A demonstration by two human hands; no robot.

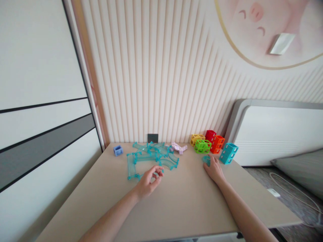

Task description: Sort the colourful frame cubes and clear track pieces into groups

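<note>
My left hand (149,182) hovers at the near edge of a spread of translucent teal track pieces (147,157). Its fingers are loosely curled, apart from the thumb, and no held thing shows in them. Part of the teal pieces is hidden behind it. On the right, my right hand (215,169) has its fingers closed on a small translucent teal piece (206,159) at the table surface; the hand covers part of it. Just beyond that hand stand an upright teal block (228,153), a green block frame (202,147) and an orange block (217,144).
A yellow block (197,139) and a red block (210,135) stand at the back right of the table (161,211). Lilac pieces (178,148) lie near the wall, and a blue block (117,150) sits at the back left. A bed headboard (277,134) rises beyond the right edge.
</note>
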